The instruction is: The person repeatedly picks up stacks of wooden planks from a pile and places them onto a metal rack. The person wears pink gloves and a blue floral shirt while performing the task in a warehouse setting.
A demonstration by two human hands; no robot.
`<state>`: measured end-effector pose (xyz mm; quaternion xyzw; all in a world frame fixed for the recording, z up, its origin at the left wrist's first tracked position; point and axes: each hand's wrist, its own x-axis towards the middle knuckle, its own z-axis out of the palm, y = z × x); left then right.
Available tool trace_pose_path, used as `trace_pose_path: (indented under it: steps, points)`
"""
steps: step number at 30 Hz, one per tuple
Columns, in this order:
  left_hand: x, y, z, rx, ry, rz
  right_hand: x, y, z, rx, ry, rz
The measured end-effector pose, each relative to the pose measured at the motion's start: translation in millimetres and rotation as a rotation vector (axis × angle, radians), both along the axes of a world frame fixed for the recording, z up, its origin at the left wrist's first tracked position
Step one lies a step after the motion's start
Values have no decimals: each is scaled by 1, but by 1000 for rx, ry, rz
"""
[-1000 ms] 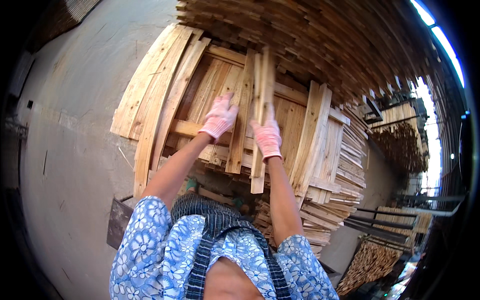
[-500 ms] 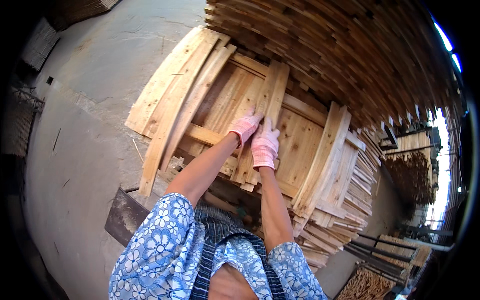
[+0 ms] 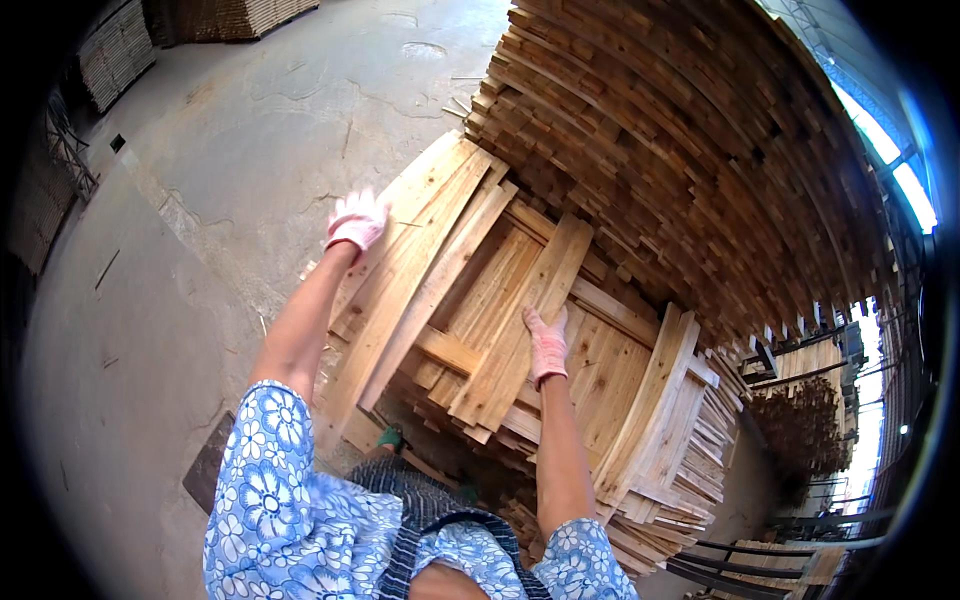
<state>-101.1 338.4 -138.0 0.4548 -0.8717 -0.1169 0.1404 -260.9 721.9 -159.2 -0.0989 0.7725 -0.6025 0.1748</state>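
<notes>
Head view: right hand (image 3: 547, 345) flat, fingers apart, on rough pale plank (image 3: 520, 320) (left hand (image 3: 355, 220) likewise open, pink-gloved).

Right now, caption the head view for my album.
Gloved left hand reaches the plank stack's edge; right hand rests on a plank.

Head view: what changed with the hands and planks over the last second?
The left hand left the middle plank and swung out left, over the long planks at the stack's edge. The right hand stayed flat on the middle plank, which now lies on the stack. The tall pile behind is unchanged.
</notes>
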Motion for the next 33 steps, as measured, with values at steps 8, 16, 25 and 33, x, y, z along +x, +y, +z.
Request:
trace_pose_path:
  steps: [8, 16, 25, 33]
  points:
    - [-5, 18, 23, 422, -108, -118, 34, -100, 10, -116, -81, -10]
    - [23, -12, 12, 295, -108, -77, -2, -3, 127, 950, 449, 301]
    - [-37, 184, 60, 215, 789, -502, -39, 352, 97, 334, -87, -290]
    - [-125, 502, 29, 624, 235, -875, -71, 440, 39, 896, 140, -299]
